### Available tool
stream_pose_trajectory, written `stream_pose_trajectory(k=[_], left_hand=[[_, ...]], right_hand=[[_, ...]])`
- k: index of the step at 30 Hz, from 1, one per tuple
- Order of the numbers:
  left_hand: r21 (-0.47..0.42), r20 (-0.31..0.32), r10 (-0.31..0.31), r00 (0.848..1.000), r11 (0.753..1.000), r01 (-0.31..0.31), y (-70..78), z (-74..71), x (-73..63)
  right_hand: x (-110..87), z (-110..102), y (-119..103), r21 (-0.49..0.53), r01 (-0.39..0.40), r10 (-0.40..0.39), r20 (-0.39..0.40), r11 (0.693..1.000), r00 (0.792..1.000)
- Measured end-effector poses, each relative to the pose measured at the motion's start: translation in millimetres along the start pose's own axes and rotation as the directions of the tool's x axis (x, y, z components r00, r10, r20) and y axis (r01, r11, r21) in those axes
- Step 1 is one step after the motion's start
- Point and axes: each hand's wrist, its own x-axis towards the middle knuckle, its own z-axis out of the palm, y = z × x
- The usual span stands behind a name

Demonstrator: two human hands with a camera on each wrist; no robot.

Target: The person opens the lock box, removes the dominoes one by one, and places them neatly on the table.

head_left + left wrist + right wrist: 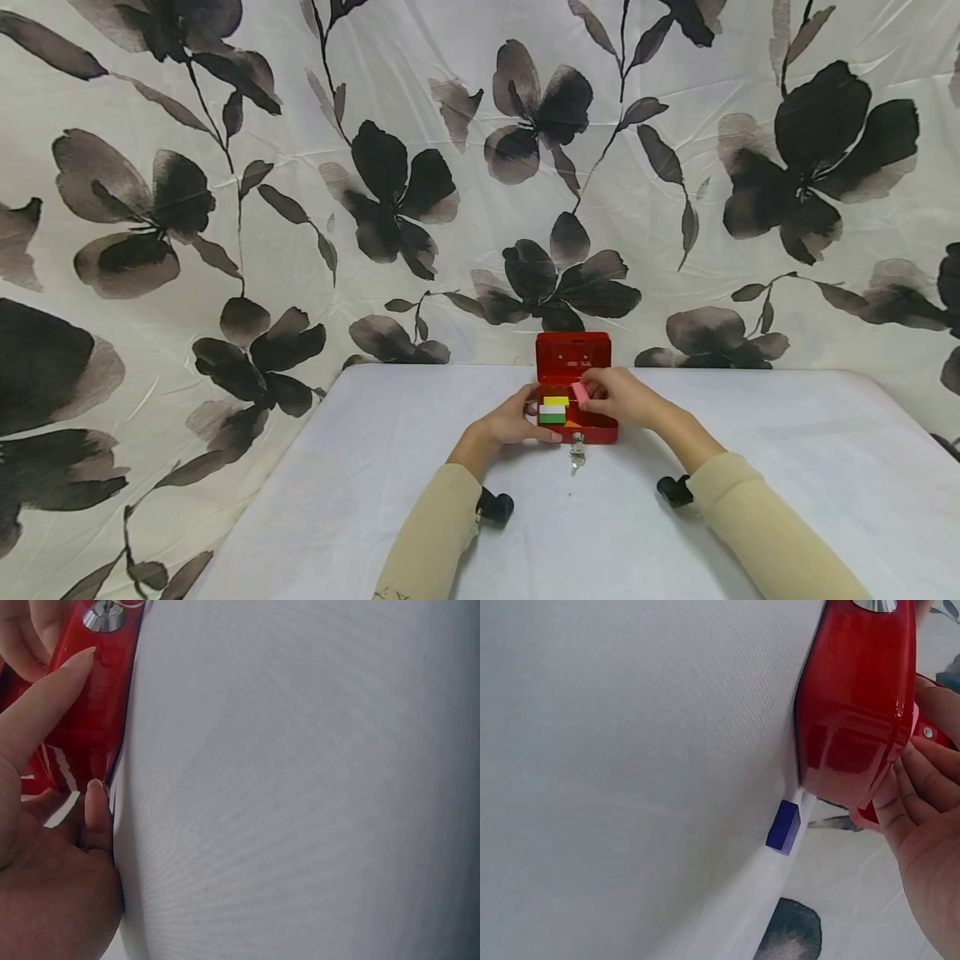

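A small red metal cash box point(600, 435) stands with its lid point(573, 357) raised near the table's far edge. My left hand point(513, 417) grips its left side, the thumb lying on the front wall beside the lock, the fingers at the side wall. Over the box's right part my right hand point(618, 398) pinches a pink block point(580, 392) by its edge. Inside, at the left, lie a yellow block point(556, 401), a white block point(552, 409) and a green block point(552, 419). A bit of orange point(572, 424) shows near the front wall.
Keys point(577, 457) hang from the lock at the box's front. In the right wrist view a purple block point(784, 826) lies on the white tabletop point(360, 500), right of the box. A flower-patterned cloth point(465, 208) hangs behind the table.
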Motion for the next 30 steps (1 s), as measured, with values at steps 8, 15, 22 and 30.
stream_pose_trajectory(k=[8, 15, 22, 30], left_hand=[[0.002, -0.009, 0.000, 1.000, 1.000, 0.000, -1.7, -2.8, -2.4], [-0.018, -0.001, 0.011, 1.000, 1.000, -0.011, -1.7, -3.6, -1.5], [-0.026, 0.004, 0.020, 1.000, 0.999, -0.020, -3.3, -2.2, 1.5], [-0.034, 0.004, 0.029, 1.000, 0.999, -0.028, -2.2, -1.0, 0.7]], right_hand=[[-6.0, -0.6, 3.0, 0.050, 0.005, -0.003, -0.039, 0.999, 0.999], [-14.4, -3.2, 6.6, 0.055, -0.007, 0.011, -0.066, 0.998, 0.998], [-25.4, -10.1, 9.4, 0.066, -0.023, 0.028, -0.071, 0.998, 0.997], [-35.7, -20.9, 15.0, 0.039, -0.004, 0.007, -0.077, 0.999, 0.997]])
